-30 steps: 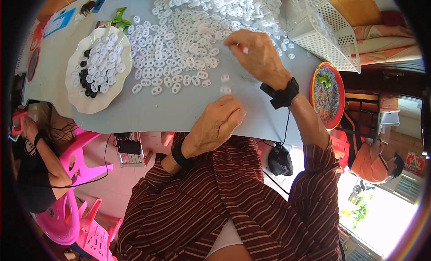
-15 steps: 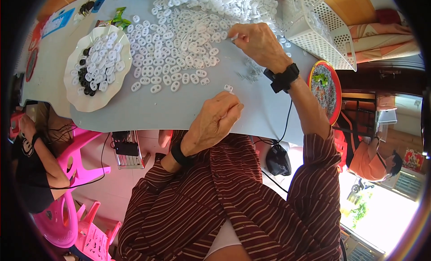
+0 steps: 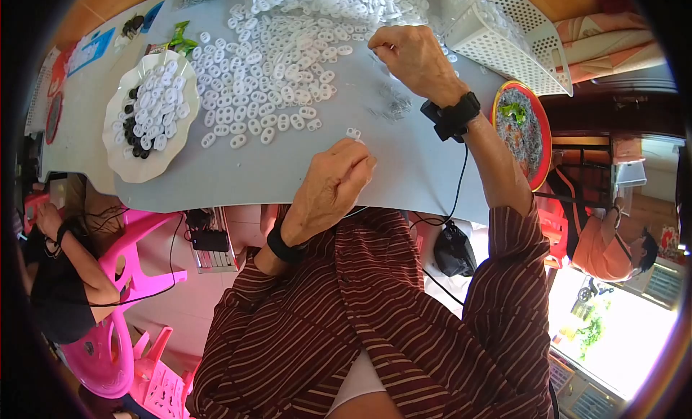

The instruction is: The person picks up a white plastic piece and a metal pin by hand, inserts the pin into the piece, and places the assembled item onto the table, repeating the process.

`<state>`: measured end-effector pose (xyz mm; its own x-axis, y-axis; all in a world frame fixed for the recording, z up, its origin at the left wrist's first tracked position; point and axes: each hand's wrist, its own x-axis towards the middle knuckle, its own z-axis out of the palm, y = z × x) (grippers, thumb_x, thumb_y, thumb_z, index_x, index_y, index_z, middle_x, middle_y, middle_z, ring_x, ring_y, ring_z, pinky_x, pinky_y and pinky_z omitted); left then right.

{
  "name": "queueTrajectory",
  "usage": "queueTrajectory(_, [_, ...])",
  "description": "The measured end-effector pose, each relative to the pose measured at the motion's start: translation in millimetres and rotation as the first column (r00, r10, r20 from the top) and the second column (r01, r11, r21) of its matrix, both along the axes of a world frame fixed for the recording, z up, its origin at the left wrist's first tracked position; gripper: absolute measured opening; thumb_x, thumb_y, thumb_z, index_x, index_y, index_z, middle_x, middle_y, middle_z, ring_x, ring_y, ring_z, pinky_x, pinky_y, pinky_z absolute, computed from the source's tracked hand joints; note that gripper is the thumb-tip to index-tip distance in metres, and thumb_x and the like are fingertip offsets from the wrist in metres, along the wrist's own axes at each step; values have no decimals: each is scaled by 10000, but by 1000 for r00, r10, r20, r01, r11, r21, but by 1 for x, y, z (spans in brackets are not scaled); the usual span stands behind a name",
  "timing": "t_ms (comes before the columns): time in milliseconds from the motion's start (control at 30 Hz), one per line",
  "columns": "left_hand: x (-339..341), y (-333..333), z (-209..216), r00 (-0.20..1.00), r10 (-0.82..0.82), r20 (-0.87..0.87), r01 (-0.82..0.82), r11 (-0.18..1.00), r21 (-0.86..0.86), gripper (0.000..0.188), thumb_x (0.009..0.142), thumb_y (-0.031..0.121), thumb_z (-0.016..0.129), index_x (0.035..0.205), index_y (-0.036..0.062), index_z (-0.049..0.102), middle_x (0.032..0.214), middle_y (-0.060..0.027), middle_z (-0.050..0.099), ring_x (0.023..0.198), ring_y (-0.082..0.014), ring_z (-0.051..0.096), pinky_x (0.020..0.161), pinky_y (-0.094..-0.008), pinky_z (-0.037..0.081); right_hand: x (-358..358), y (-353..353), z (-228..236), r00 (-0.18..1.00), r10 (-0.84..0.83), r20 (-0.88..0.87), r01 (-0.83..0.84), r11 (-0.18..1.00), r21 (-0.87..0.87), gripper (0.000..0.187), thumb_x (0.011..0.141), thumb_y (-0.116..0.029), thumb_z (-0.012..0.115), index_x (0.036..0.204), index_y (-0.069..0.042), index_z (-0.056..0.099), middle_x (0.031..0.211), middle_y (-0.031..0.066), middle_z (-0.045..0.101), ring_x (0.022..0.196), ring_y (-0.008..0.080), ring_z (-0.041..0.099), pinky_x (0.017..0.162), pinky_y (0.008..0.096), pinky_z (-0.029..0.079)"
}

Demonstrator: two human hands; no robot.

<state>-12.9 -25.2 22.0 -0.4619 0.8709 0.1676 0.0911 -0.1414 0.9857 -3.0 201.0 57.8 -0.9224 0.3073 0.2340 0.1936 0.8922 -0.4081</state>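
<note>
My left hand (image 3: 333, 175) is closed near the table's front edge, knuckles up. A small white plastic piece with two holes (image 3: 353, 133) sticks out beyond its fingers. Farther off, to the right of the heap of similar white pieces (image 3: 252, 94), my right hand (image 3: 417, 58) hangs over the table with thumb and fingers pinched together. Whatever is in that pinch is too small to tell. Between the two hands a loose scatter of thin grey metal bits (image 3: 391, 102) lies on the grey table (image 3: 288, 177).
On the left stands a scalloped plate (image 3: 119, 163) with white and black pieces. A clear bag of white pieces (image 3: 346, 4) lies at the back. A white perforated basket (image 3: 497, 40) and a red-rimmed bowl of grey bits (image 3: 522, 134) stand right. Other people are at both sides.
The whole view has shifted slightly. My right hand has drawn a little to the right, away from the heap of white pieces. My left hand keeps its hold on the white piece.
</note>
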Motion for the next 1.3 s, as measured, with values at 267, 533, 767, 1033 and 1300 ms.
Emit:
queueTrajectory(267, [0,0,2,1000,7,-9,-7,1000,-28,128,858,47,534,775,-40,491,673,-103,463,586,-199,440,547,-314,381,13,16,-8,1000,27,0,-26,997,72,152,795,-81,546,832,-57,691,778,155,663,701,324,638,685,400,519])
queueTrajectory(533, [2,-1,-1,1000,14,27,-14,999,-30,116,866,48,521,788,-38,508,675,-89,474,576,-174,438,534,-294,373,-4,12,-14,996,11,83,-27,980,198,91,761,-73,575,754,-5,635,736,220,625,701,380,631,652,439,524])
queueTrajectory(767, [-1,-6,8,947,217,237,-226,974,12,217,934,161,477,856,5,607,674,10,515,605,-56,425,531,-226,333,0,7,-13,986,-4,169,-44,959,281,103,771,-48,548,774,-8,643,749,172,640,706,340,624,669,408,506])
queueTrajectory(1033, [-6,-15,2,954,256,155,-248,966,-67,252,943,195,472,845,2,599,611,18,476,561,-41,363,510,-211,289,9,-22,-5,985,81,153,-101,987,125,69,758,-12,565,765,-16,634,704,156,634,680,321,632,643,388,509])
queueTrajectory(1300, [-5,-12,-4,967,249,59,-250,968,1,258,945,197,470,834,-7,582,603,17,466,549,-42,354,502,-216,293,14,-24,-4,981,63,184,-99,975,197,60,770,-59,568,754,-27,617,687,136,623,674,310,622,636,390,498])
